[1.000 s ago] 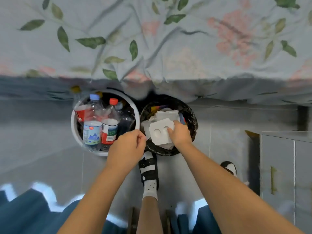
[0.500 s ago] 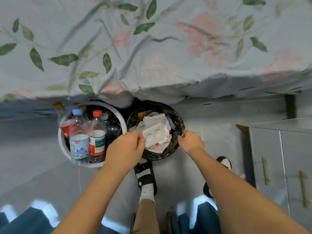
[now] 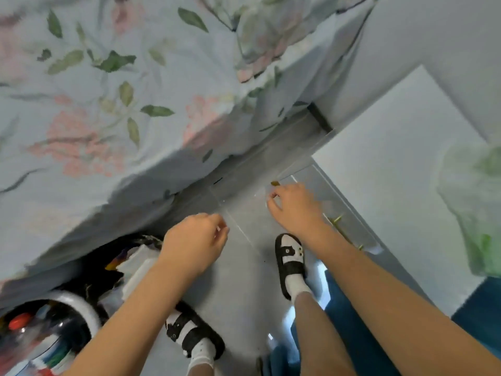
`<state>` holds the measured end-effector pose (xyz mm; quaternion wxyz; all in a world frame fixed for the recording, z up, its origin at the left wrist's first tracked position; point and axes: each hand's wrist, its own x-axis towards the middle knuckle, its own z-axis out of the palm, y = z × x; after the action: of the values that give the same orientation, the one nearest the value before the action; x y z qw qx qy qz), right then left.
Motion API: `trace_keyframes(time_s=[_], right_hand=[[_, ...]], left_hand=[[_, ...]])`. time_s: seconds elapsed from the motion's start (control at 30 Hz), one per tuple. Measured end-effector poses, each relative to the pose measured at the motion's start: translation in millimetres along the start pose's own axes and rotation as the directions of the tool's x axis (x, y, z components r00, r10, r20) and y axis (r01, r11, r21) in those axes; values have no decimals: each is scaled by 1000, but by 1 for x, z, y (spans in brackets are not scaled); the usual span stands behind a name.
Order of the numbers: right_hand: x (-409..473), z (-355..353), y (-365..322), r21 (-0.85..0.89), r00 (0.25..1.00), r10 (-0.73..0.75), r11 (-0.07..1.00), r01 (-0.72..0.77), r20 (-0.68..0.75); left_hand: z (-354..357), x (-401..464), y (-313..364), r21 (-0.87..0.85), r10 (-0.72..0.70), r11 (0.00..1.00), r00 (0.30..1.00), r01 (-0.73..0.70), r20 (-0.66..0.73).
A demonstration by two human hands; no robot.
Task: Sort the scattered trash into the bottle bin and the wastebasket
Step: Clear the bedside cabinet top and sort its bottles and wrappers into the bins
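Observation:
The white bottle bin (image 3: pixel 81 302) sits at the lower left, holding plastic bottles with red caps, blurred. Beside it, under the bed's edge, the black-lined wastebasket (image 3: pixel 95 267) holds white paper and card scraps (image 3: pixel 138 264). My left hand (image 3: pixel 195 242) hovers over the floor just right of the wastebasket, fingers loosely curled, nothing in it. My right hand (image 3: pixel 295 207) is further right over the grey tiles, fingers curled and apart, holding nothing. A small yellowish scrap (image 3: pixel 275 183) lies on the floor just beyond its fingertips.
A floral bedsheet (image 3: pixel 122 104) hangs over the bed along the upper left. A white cabinet (image 3: pixel 393 164) with brass handles stands at right, with a green-tinted plastic bag (image 3: pixel 477 207) on it. My two feet in black-and-white sandals (image 3: pixel 290 256) stand on the grey floor.
The view has swung right, so both bins slid to the lower left. My right hand left the wastebasket and moved right toward the cabinet. The white card stays in the wastebasket.

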<state>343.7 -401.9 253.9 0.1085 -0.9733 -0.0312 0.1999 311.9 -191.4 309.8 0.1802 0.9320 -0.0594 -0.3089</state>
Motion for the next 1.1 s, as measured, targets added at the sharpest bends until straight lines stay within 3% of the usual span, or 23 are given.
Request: trace_keyframes(time_s=[0.17,0.23,0.3,0.37,0.43,0.47,0.53,0.57,0.63,0.73,0.9,1.1], right_hand=[[-21,-77,97,154,982,105,985,-81,-156],[-39,-114,129,246,933,110,969,-24,-342],[-61,-153,162,229,790,130,973,14,-599],[-86,-184,202,255,627,257,962,-95,-736],[-109,-203,244,381,537,509,861,-338,-673],[-118,-204,267,446,516,658,752,-485,-549],[-127,-192,307,535,480,864,479,-696,-151],[-127,-183,322,569,464,885,361,-738,40],[-123,-160,338,599,489,834,261,-757,256],[-111,-123,337,589,576,754,322,-742,314],[-100,-92,321,469,611,781,494,-732,129],[-101,-106,283,611,717,694,596,-520,-67]], left_hand=[[-8,58,118,89,185,979,983,-185,9],[-11,72,162,106,248,963,969,-248,21],[-10,82,202,109,313,943,949,-315,34],[-7,89,235,100,367,924,929,-370,42],[0,95,262,94,397,911,916,-401,60],[4,98,273,95,403,907,912,-409,76],[12,101,291,99,412,901,905,-422,107],[16,101,297,100,415,899,903,-426,115],[22,101,306,97,415,899,902,-427,121],[28,100,311,100,406,902,904,-420,131],[28,96,306,38,363,928,922,-371,139],[16,91,298,-291,269,927,959,-235,84]])
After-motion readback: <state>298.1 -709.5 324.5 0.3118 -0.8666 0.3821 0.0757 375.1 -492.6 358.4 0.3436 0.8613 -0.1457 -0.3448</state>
